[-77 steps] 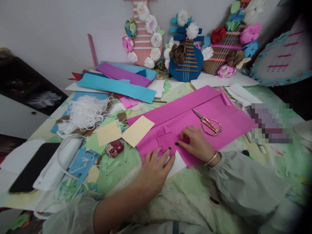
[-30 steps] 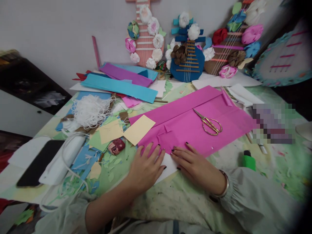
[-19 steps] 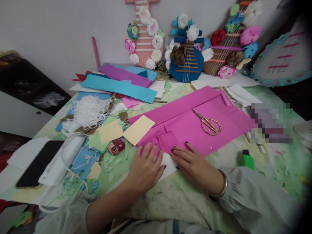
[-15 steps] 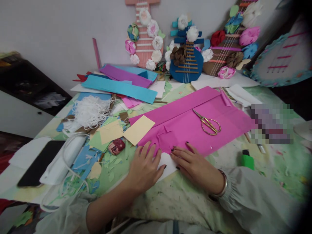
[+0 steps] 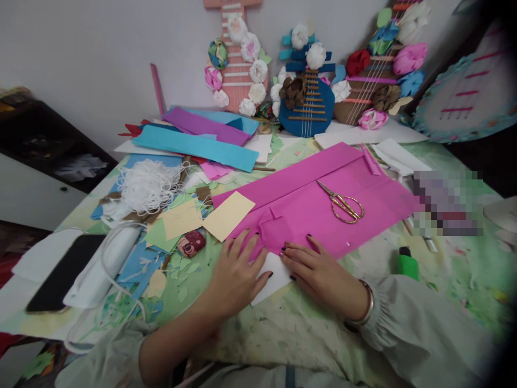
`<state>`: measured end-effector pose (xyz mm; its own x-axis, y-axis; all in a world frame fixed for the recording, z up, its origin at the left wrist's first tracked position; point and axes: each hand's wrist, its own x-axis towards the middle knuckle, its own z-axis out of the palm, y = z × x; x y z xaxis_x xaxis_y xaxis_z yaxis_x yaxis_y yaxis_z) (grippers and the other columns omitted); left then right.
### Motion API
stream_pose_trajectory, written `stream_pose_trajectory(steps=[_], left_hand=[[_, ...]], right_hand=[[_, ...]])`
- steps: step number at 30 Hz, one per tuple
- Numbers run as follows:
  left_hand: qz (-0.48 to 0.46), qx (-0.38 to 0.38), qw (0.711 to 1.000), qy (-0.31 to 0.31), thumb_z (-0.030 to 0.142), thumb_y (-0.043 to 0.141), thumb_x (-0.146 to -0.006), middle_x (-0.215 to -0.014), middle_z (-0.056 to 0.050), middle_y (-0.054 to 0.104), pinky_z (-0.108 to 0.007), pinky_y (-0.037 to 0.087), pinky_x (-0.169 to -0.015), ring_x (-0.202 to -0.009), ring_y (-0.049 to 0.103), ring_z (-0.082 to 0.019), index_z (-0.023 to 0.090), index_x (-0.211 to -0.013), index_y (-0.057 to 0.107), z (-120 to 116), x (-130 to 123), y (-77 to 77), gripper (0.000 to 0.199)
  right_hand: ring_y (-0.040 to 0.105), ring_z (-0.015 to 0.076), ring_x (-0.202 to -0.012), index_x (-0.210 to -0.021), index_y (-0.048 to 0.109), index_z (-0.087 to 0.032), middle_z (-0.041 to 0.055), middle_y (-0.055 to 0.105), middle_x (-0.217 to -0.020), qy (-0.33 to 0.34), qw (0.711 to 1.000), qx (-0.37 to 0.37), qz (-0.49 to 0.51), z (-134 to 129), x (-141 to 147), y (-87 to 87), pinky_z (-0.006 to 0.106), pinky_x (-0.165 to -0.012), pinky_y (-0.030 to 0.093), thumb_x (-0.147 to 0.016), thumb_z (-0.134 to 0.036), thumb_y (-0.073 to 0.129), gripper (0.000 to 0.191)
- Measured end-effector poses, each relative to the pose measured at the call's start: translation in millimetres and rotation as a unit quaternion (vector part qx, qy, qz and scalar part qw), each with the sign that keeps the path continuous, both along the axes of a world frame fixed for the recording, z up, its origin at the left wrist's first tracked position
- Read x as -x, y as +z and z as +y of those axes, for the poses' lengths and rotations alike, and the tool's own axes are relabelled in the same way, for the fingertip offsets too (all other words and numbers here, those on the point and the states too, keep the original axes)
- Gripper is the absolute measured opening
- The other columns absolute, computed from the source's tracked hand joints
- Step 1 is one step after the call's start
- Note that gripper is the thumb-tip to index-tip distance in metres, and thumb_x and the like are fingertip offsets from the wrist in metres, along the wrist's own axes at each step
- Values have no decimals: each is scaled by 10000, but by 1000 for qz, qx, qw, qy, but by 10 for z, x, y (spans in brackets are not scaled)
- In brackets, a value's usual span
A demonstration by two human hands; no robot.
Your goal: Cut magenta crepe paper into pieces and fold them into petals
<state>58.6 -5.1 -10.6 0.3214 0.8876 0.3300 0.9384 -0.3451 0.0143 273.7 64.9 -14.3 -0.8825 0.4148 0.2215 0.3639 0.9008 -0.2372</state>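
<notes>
Centrally in the head view, a large pink sheet (image 5: 363, 188) lies on the worktop (image 5: 283, 337), a folded band along its far side. The left hand (image 5: 238, 272) is spread palm-down, gripping nothing, its fingertips on the near left part of the pink sheet and its thumb over a white sheet (image 5: 274, 280). The right hand (image 5: 329, 277), likewise flat and unclenched, rests with its fingers along the near edge, beside the cut-and-folded portion. The white sheet shows between the two, partly beneath the pink. Gold-handled scissors (image 5: 347, 208) lie on the pink sheet; a cream card (image 5: 229, 216) overlaps its left side. Left of these: a small red case (image 5: 191, 243), tangled white cord (image 5: 147, 186) and a black phone (image 5: 67, 274). Right: a green bottle (image 5: 407, 266), near the sleeve. Behind: a turquoise strip (image 5: 194, 147) and a flower-trimmed blue instrument model (image 5: 307, 110), upright by the wall.
</notes>
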Motion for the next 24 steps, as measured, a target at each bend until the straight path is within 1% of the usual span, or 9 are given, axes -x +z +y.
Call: stream_pose_trajectory(steps=[3,5,7,9,12,15,17,19,24], left_hand=[[-18,0,1000,-8,347,545,-857,-1231,-168,556,-559,381,-938,-1208,432,-377,162,-1070,648,14,36,27,301],[-37,-9,999,-13,297,544,-862,-1206,-167,567,-533,400,-931,-1188,452,-355,149,-1023,656,29,70,49,246],[-57,-19,998,-17,225,530,-870,-1188,-164,573,-497,415,-928,-1170,468,-324,133,-1035,643,54,111,81,220],[-62,-19,997,-39,138,493,-872,-1212,-158,561,-472,417,-935,-1181,462,-301,130,-1092,614,97,155,126,250],[-20,10,994,-106,66,454,-860,-1293,-145,514,-475,401,-945,-1235,416,-306,150,-1150,574,204,217,203,325],[49,52,985,-157,77,481,-847,-1302,-134,515,-486,387,-942,-1222,427,-315,159,-1130,568,338,273,247,307],[69,69,980,-173,102,484,-855,-1272,-136,539,-467,392,-931,-1182,468,-296,151,-1097,573,413,308,238,262],[63,70,979,-181,122,472,-871,-1229,-140,568,-433,407,-913,-1125,515,-261,139,-1068,578,458,340,202,225],[16,32,977,-209,150,465,-887,-1151,-126,615,-392,432,-872,-1024,569,-221,145,-944,615,462,406,59,160]], right_hand=[[522,243,-1175,-1200,546,-141,111,627,-1176,0,1000,-3,12,3,2,-4,569,-1026,307,-903,-140,450,312],[551,231,-1129,-1133,583,-142,102,655,-1108,1,999,-9,39,15,1,-7,542,-1011,326,-904,-149,470,255],[585,214,-1055,-1029,619,-144,87,680,-1019,4,997,-15,73,36,-5,-11,511,-987,347,-906,-161,486,182],[603,198,-990,-939,631,-146,74,689,-954,9,995,-18,102,61,-16,-13,480,-962,366,-904,-155,493,142],[594,195,-974,-887,624,-144,70,691,-926,16,992,-23,122,93,-31,-21,453,-942,381,-891,-108,489,140],[580,202,-998,-900,616,-146,78,692,-943,12,991,-34,130,104,-36,-32,450,-950,377,-880,-86,486,145],[584,196,-993,-919,613,-154,80,694,-949,6,991,-36,132,104,-34,-36,438,-949,381,-878,-87,482,153],[594,187,-981,-939,611,-156,81,695,-946,0,991,-30,132,103,-32,-35,424,-944,391,-880,-95,479,157],[601,193,-989,-1027,592,-154,96,684,-985,0,991,6,133,106,-30,-31,424,-942,415,-885,-196,520,165]])
